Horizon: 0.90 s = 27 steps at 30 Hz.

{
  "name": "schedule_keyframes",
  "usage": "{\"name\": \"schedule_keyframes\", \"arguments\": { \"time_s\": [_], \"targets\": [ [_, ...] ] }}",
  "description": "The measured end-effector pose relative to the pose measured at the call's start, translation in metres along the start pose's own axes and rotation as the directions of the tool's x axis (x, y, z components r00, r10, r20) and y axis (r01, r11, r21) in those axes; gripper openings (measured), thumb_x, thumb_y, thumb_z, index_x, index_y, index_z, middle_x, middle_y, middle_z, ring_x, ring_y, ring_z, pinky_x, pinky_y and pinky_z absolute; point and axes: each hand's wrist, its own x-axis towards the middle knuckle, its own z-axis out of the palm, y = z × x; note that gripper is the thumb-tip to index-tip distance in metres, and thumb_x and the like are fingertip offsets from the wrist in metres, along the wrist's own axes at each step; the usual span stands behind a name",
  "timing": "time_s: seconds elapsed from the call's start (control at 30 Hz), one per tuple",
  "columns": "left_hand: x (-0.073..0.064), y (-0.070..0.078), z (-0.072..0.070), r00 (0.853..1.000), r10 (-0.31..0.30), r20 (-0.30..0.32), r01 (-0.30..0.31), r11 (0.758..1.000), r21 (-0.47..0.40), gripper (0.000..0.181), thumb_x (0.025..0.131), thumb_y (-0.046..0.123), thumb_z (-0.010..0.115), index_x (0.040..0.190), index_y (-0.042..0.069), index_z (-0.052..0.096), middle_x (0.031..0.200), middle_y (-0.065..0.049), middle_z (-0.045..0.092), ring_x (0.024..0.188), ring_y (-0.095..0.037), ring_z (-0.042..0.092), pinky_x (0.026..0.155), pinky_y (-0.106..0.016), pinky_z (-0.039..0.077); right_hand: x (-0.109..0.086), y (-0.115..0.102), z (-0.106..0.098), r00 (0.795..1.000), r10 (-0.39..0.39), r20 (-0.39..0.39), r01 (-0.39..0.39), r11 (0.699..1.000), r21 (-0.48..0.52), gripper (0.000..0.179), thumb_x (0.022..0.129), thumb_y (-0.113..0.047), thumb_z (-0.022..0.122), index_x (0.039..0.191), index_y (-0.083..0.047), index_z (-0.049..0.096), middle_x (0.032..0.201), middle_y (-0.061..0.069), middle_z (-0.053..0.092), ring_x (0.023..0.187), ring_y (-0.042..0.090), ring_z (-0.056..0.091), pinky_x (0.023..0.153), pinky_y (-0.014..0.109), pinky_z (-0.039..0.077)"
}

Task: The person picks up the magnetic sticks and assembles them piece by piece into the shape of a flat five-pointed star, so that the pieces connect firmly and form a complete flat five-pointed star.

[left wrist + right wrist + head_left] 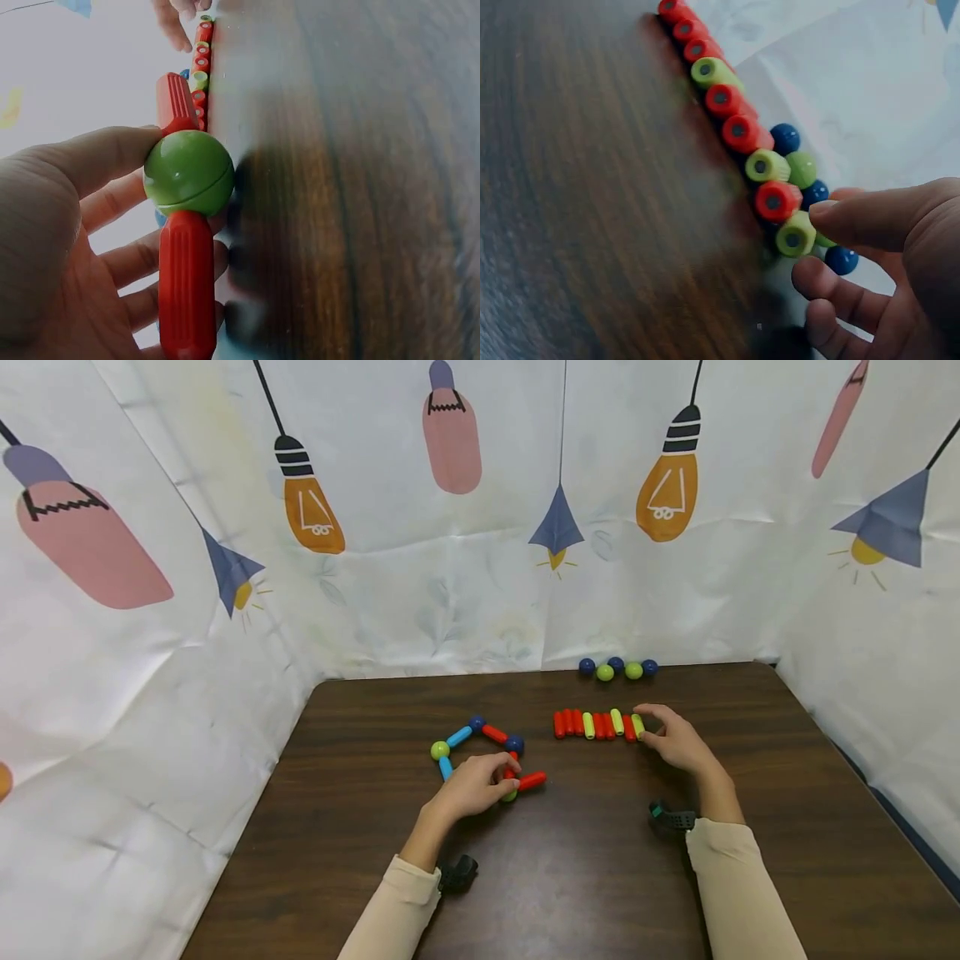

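Note:
My left hand (476,785) holds a partly built ring of magnetic rods and balls at its near right side. In the left wrist view, the thumb presses beside a green ball (189,172) joined to two red rods (186,285), with the other fingers behind. The ring's far side shows blue balls (477,722), another green ball (440,750) and light-blue rods (459,737); part is hidden under the hand. My right hand (678,743) has thumb and fingertips at the yellow-green rod (796,234) ending a row of red and yellow-green rods (598,725).
Several blue and green balls (605,672) lie in a cluster at the table's back edge, behind the rod row. A white curtain printed with lamps (450,585) hangs behind and at both sides of the dark wooden table (585,860). Each wrist wears a black camera band (675,818).

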Motion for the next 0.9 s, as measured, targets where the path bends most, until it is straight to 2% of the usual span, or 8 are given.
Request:
{"name": "schedule_keyframes", "arguments": {
  "time_s": [0.13,0.27,0.53,0.77,0.9],
  "targets": [
    [0.001,0.002,0.001,1.0,-0.016,-0.005,0.016,1.0,0.006,0.021,0.1,0.031,0.066,0.119,0.021,0.069,0.083,0.006,0.063,0.064,-0.008,0.054,0.06,-0.025,0.044,0.002,0.0,0.002,1.0,-0.005,0.02,0.005,1.0,-0.007,0.05,0.103,-0.01,0.058,0.152,-0.007,0.046,0.152,0.024,0.044,0.075,0.023,0.053,0.064,0.035,0.046],
    [0.002,0.003,0.002,1.0,-0.022,-0.011,0.022,1.0,0.007,0.022,0.1,0.033,0.067,0.119,0.021,0.069,0.082,0.007,0.063,0.063,-0.008,0.054,0.059,-0.025,0.045,0.002,-0.001,0.002,1.0,0.01,0.015,-0.009,1.0,-0.022,0.047,0.103,-0.011,0.058,0.149,-0.007,0.049,0.148,0.024,0.047,0.076,0.023,0.056,0.065,0.035,0.047],
    [0.001,0.003,0.003,0.999,-0.03,-0.01,0.03,1.0,0.001,0.023,0.099,0.033,0.068,0.119,0.021,0.069,0.083,0.007,0.063,0.065,-0.008,0.055,0.06,-0.025,0.045,-0.004,0.0,-0.007,1.0,0.0,0.02,0.001,0.997,-0.075,0.043,0.102,-0.015,0.062,0.141,0.002,0.055,0.143,0.029,0.045,0.092,0.03,0.056,0.073,0.038,0.048],
    [0.0,0.003,0.002,0.999,-0.044,-0.015,0.045,0.999,0.005,0.024,0.099,0.034,0.068,0.119,0.021,0.069,0.082,0.008,0.062,0.065,-0.009,0.055,0.06,-0.025,0.045,-0.017,0.004,-0.021,0.996,0.038,0.085,-0.032,0.997,-0.067,0.047,0.1,-0.026,0.066,0.135,0.004,0.058,0.141,0.032,0.045,0.102,0.036,0.057,0.085,0.049,0.05],
    [0.0,0.002,0.002,0.999,-0.047,-0.015,0.047,0.999,0.003,0.024,0.099,0.034,0.068,0.119,0.021,0.069,0.081,0.009,0.062,0.064,-0.008,0.055,0.06,-0.025,0.045,-0.024,0.012,-0.027,0.99,0.064,0.124,-0.06,0.998,-0.031,0.044,0.102,-0.028,0.063,0.135,0.001,0.059,0.141,0.031,0.046,0.104,0.035,0.058,0.084,0.045,0.051]
  ]
}}
